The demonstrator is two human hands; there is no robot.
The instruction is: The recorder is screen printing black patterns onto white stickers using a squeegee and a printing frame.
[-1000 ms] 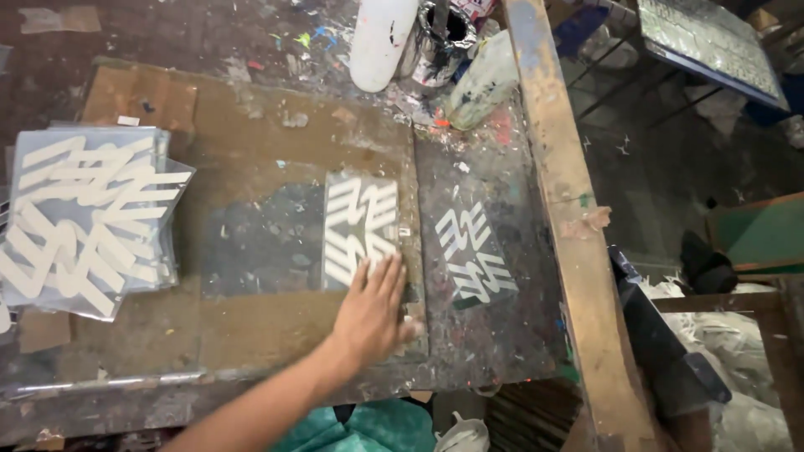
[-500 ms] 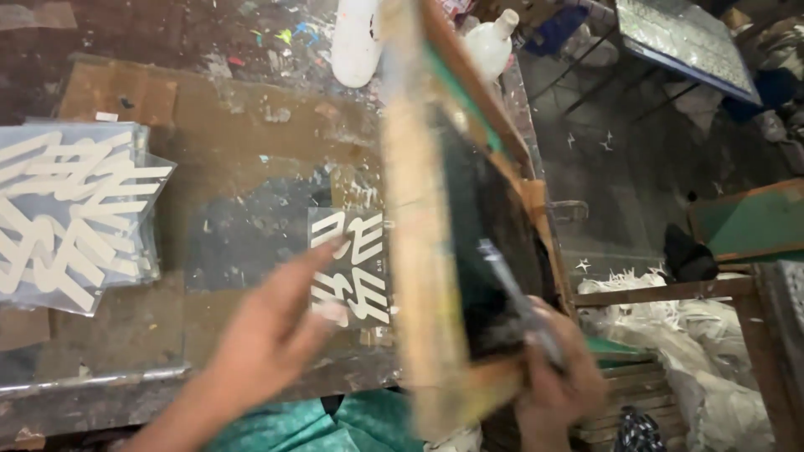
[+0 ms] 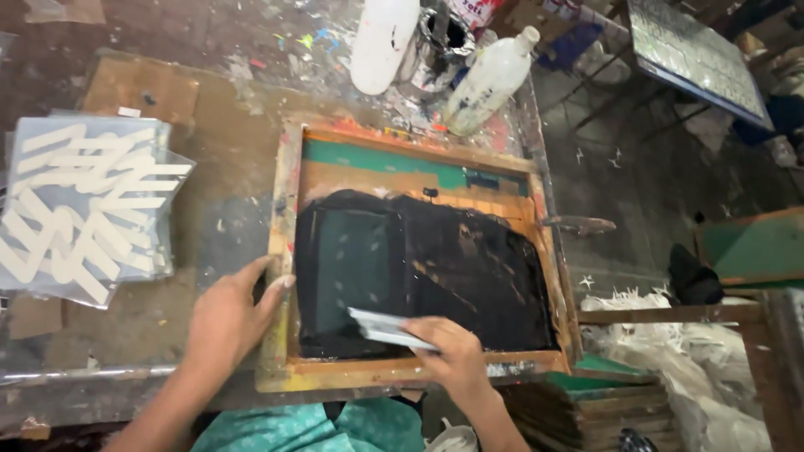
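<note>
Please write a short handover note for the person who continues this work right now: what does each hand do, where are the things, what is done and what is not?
Left hand: flat on the left rail of the wooden screen frame, holding it down on the table.
Right hand: grips a pale squeegee, its blade on the screen near the front edge.
Black ink covers most of the mesh.
Printed clear sheets are stacked at the left; bottles and a tin stand behind the frame.
Done: frame lowered. Whether the pull is finished, I cannot tell; the frame is not yet lifted.

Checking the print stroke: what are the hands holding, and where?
Right hand grips the squeegee at its right end; left hand presses the frame's left rail.
</note>
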